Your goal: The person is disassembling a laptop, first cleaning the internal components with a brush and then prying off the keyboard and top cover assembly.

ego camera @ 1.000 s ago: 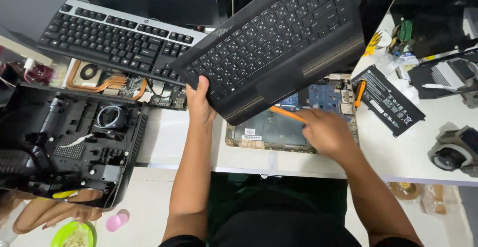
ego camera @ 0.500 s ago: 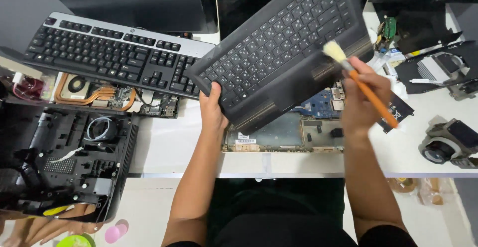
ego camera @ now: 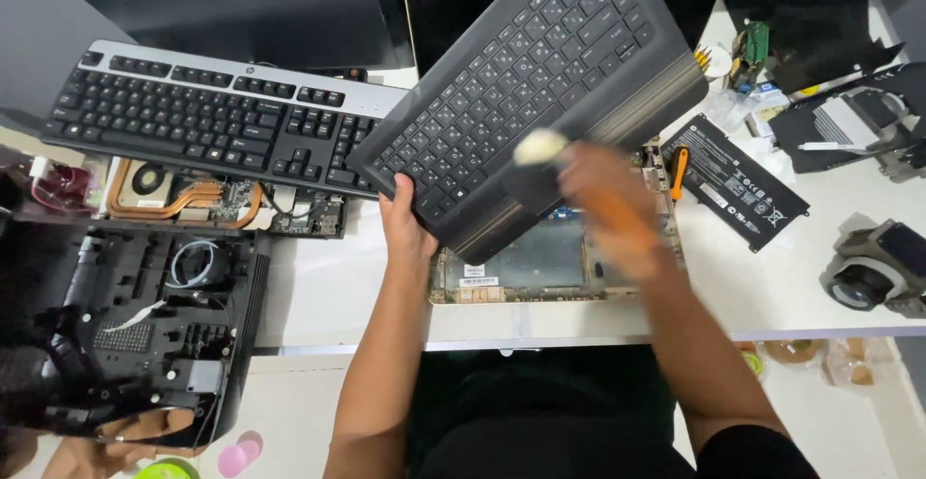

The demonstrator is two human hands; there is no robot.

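White tabletop (ego camera: 772,286), crowded with parts. Far left: black plastic chassis (ego camera: 125,334); above it a copper heat pipe (ego camera: 183,199) and a black-and-silver keyboard (ego camera: 222,122). Centre: left hand (ego camera: 405,223) grips the lower corner of a matte laptop keyboard deck (ego camera: 540,83), tilted above the open base (ego camera: 540,267). Right hand (ego camera: 612,214), blurred, closed on an orange-handled brush (ego camera: 542,147), pale bristles on the deck. Step looks like dusting; next stroke needs light pressure across the keys. Right: flat black battery (ego camera: 738,185).

A white bench (ego camera: 772,296) carries a black and silver desktop keyboard (ego camera: 207,117) at the left, a green circuit board with a copper heat pipe (ego camera: 193,199) below it, an opened laptop base (ego camera: 540,267) at the middle, a flat black battery pack (ego camera: 738,182) and a small grey camera-like unit (ego camera: 878,267) at the right.
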